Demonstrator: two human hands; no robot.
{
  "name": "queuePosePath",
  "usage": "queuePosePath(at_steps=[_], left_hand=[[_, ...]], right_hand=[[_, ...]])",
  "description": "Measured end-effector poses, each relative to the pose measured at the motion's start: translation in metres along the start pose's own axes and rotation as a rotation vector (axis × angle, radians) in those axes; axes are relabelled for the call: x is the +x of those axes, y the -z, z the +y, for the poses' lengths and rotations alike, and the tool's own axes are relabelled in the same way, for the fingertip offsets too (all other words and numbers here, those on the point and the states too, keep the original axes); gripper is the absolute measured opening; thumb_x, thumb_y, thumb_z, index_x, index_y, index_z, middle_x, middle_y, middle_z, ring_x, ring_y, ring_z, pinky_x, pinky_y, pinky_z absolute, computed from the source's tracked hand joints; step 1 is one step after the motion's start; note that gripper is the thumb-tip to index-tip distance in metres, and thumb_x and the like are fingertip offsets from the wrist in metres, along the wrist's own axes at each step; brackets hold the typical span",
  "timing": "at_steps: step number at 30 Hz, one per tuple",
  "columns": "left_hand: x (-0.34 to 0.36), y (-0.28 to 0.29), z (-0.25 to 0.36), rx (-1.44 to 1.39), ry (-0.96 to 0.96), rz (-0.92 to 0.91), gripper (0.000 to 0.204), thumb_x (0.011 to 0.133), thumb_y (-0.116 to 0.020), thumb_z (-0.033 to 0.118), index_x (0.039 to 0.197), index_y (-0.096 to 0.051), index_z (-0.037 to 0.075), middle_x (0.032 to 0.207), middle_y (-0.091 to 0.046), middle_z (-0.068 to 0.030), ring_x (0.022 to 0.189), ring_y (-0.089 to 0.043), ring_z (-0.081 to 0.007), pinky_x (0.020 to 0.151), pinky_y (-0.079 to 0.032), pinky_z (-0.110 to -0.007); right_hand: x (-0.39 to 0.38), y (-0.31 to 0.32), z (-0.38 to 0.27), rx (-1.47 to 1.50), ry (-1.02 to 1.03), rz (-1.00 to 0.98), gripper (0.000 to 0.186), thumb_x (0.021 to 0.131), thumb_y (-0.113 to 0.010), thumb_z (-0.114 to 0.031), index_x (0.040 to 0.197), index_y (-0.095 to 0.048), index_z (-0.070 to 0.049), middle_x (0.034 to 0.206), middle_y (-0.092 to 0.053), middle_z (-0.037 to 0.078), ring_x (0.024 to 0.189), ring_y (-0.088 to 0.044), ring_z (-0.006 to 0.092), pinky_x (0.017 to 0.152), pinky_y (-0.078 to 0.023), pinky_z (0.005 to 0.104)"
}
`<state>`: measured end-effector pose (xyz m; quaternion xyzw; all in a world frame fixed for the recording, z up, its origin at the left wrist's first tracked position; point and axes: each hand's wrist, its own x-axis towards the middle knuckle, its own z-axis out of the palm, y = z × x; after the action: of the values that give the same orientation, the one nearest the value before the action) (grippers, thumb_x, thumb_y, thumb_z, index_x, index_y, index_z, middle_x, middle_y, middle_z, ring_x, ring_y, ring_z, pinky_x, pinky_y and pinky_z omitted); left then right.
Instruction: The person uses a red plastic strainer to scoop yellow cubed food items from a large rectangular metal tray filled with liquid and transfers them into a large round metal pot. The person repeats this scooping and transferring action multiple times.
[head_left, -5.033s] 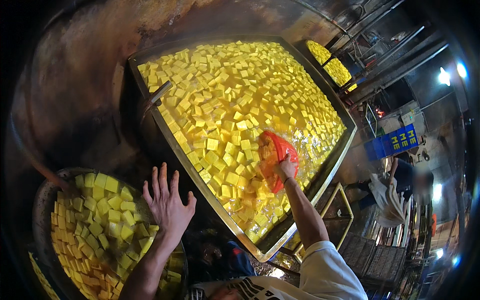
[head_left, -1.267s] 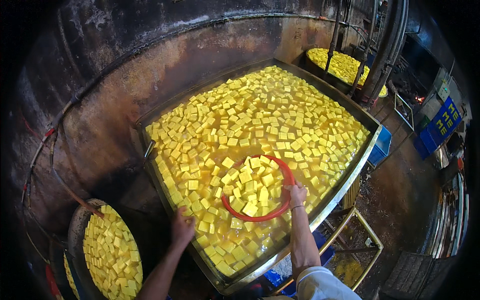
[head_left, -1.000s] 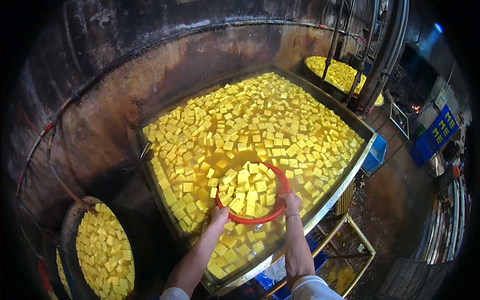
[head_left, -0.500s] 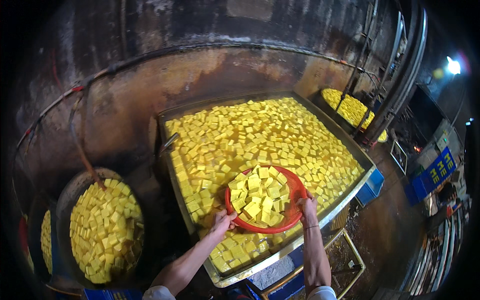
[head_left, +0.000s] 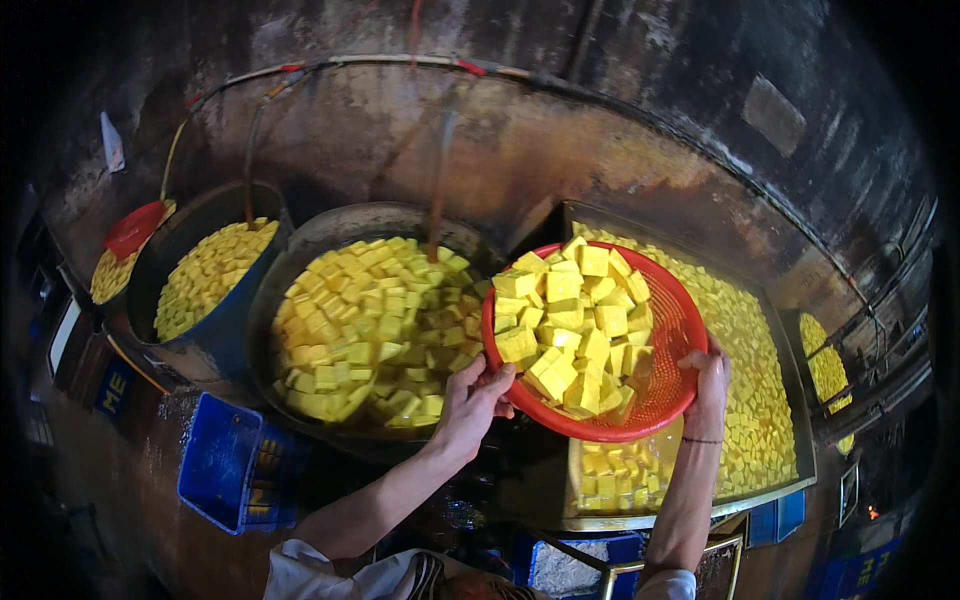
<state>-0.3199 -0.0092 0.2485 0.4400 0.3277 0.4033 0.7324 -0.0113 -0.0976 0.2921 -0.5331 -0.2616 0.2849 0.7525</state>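
Observation:
A round red plastic colander [head_left: 668,375] is held up in both hands, tilted toward the left. Yellow tofu-like cubes [head_left: 575,320] are heaped in it, mostly on its left side. My left hand [head_left: 473,402] grips the near left rim, with the thumb on top. The right rim is gripped by my right hand [head_left: 708,378]. Beneath and left of the colander stands a large round vat [head_left: 262,325] of yellow cubes in liquid. Its right part is hidden by the colander. A metal rectangular tank [head_left: 803,440] of more cubes lies under and right of the colander.
A blue barrel [head_left: 215,350] with cubes stands at the left, beyond it another red basket [head_left: 135,230]. A blue crate [head_left: 212,470] sits on the floor at lower left. One upright pipe [head_left: 440,185] reaches into the round vat. Hoses run along the stained wall.
My view has swung left. Both hands have carried the loaded colander from above the rectangular tank leftward to the right edge of the round vat, and it now appears larger and closer.

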Motion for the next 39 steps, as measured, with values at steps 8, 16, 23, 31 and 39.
queuePosePath(at_steps=[8,16,23,31,39], left_hand=[[-0.014,0.141,0.042,-0.18,0.106,0.175,0.026,0.099,-0.052,0.028,0.114,-0.059,0.008,0.101,-0.065,-0.0054,0.08,-0.065,-0.0163,0.063,-0.057,-0.033],[0.005,0.187,-0.005,-0.473,0.264,0.229,0.037,0.103,-0.037,0.035,0.117,-0.05,0.003,0.095,-0.061,-0.0085,0.08,-0.064,-0.0224,0.067,-0.06,-0.038],[0.026,0.162,-0.057,-0.885,0.507,0.226,0.034,0.103,-0.034,0.03,0.111,-0.051,0.002,0.096,-0.061,-0.0129,0.067,-0.065,-0.0234,0.058,-0.061,-0.034],[0.03,0.134,-0.116,-1.489,0.624,0.139,0.024,0.101,-0.037,0.018,0.104,-0.056,0.004,0.084,-0.063,-0.011,0.063,-0.06,-0.0182,0.052,-0.058,-0.024],[0.042,0.119,-0.13,-1.677,0.655,0.094,0.021,0.095,-0.04,0.012,0.091,-0.058,0.001,0.071,-0.06,-0.0111,0.057,-0.058,-0.0185,0.047,-0.051,-0.023]], right_hand=[[-0.014,-0.175,0.052,-0.033,-0.097,-0.078,0.078,0.058,-0.041,0.018,0.136,-0.046,0.008,0.121,-0.06,0.021,0.089,-0.065,0.0238,0.064,-0.053,0.0266],[-0.007,-0.233,0.064,-0.292,-0.083,-0.106,0.072,0.059,-0.045,0.017,0.13,-0.052,0.009,0.114,-0.064,0.016,0.083,-0.064,0.0194,0.06,-0.051,0.0248],[0.009,-0.305,0.037,-0.747,0.017,-0.177,0.062,0.065,-0.048,0.014,0.126,-0.057,0.007,0.104,-0.067,0.013,0.074,-0.063,0.0179,0.06,-0.049,0.0251],[0.018,-0.404,0.081,-1.478,0.358,-0.42,0.043,0.068,-0.06,-0.011,0.11,-0.072,-0.012,0.092,-0.071,0.018,0.084,-0.07,0.03,0.08,-0.054,0.034],[-0.042,-0.5,0.127,-1.769,0.295,-0.501,0.024,0.072,-0.064,-0.013,0.094,-0.073,-0.011,0.097,-0.07,0.016,0.1,-0.066,0.0304,0.086,-0.053,0.0415]])
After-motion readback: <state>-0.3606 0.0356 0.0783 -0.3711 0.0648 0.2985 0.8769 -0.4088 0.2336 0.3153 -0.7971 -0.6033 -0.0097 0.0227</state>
